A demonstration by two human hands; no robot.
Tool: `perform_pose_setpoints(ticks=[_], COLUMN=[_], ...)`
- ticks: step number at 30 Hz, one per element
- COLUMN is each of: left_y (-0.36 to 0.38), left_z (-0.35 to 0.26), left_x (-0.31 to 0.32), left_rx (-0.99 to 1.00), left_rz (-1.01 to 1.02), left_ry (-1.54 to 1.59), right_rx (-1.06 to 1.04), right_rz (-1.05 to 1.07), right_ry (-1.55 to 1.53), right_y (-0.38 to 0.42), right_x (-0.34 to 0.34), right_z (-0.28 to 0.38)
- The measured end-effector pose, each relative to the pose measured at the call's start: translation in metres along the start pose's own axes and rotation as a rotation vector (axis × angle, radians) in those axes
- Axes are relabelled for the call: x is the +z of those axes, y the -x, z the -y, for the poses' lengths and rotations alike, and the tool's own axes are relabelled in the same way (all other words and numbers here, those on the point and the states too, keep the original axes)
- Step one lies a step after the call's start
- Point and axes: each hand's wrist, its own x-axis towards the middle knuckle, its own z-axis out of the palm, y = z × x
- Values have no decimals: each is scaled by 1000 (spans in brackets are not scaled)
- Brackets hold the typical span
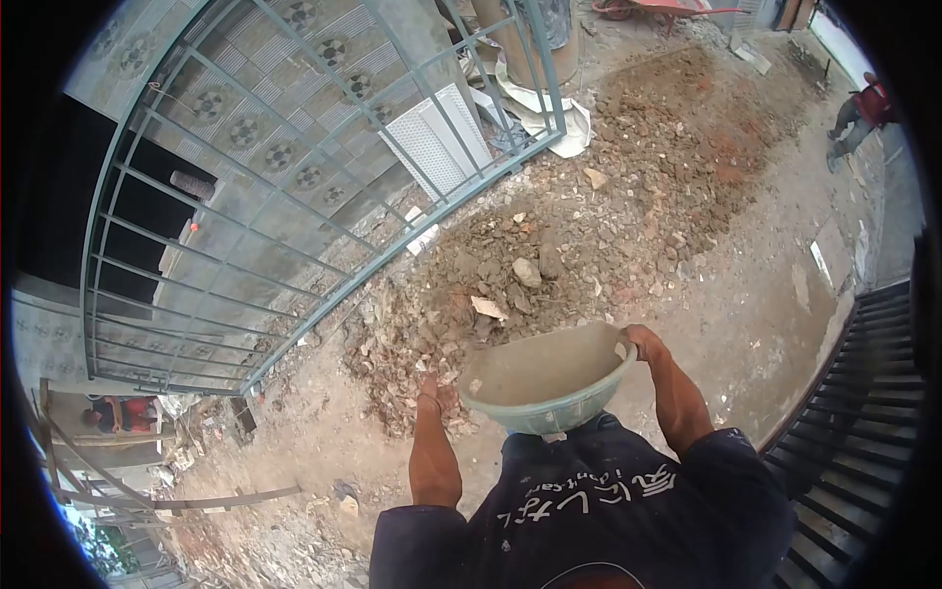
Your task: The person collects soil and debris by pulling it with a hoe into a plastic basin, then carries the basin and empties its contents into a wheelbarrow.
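Bare ground (736, 334) with a heap of soil and rubble (491, 250) lies between a green metal gate (552, 83) and a dark slatted grille (844, 417). 1 green basin (564, 410) tilts just beyond the person's dark shirt (589, 510). The right hand (638, 341) clasps the right end of its rim. The left hand (429, 387) is left of the basin, seemingly apart from it; its fingers blend into the rubble, so I cannot tell whether they are spread or pressed together.
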Motion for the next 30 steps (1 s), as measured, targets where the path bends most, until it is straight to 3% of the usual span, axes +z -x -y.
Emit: perform_pose_setpoints(ticks=[1,2,4,7,10,11,14,18,23,26,28,30], left_y=[-3,0,12,17,4,6,5,-26,-9,-37,-47,-36], left_z=[11,22,43,72,112,122,141,137,95,68,57,54], left_x=[-5,-11,-29,-54,-75,-78,-84,-105,-86,-89,-83,-73], left_rx=[-84,-92,156,175,117,118,80,108,204,152,295,293], left_rz=[-205,-206,-280,-142,-91,-88,-93,55,111,128,167,133], left_ry=[-25,-22,-455,-544,-404,-408,-502,-637,-758,-833,-922,-926], right_rx=[39,87,162,153,286,215,164,36,224,229,447,629], right_rz=[-36,-129,-324,-542,-674,-728,-784,-865,-1102,-1115,-1017,-798], right_ry=[-72,-178,-425,-823,-902,-878,-1002,-1149,-1091,-1087,-882,-777], right_y=[0,-7,-31,-103,0,24,65,104,190,232,263,277], right_x=[-11,-24,-46,-78,-36,-19,3,11,19,45,68,95], right_z=[-24,-53,-114,-235,-167,-161,-172,-221,-250,-293,-324,-374])
